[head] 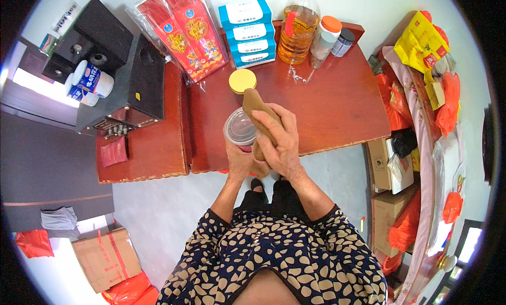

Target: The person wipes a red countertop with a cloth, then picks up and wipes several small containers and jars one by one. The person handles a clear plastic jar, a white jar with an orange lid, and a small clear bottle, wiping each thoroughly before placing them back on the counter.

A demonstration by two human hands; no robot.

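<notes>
My left hand (pixel 239 160) is closed around a jar with a clear plastic lid (pixel 240 126), held over the front part of the red wooden table (pixel 336 119). In my right hand (pixel 278 141) is a bunched brown cloth (pixel 255 103), pressed near the jar's right side. The cloth's lower end hangs between my wrists. Just beyond the jar, a round container with a yellow lid (pixel 242 80) stands on the table. The jar's lower part is hidden by my hands and the cloth.
Stacked teal boxes (pixel 251 40), a bottle of amber liquid (pixel 298 32) and an orange-lidded bottle (pixel 327 36) stand at the back. Red packages in clear plastic (pixel 189 36) lie left of them. A black speaker (pixel 134 83) carries two tubs at left. Shelves with bags and cardboard boxes (pixel 389 214) stand right.
</notes>
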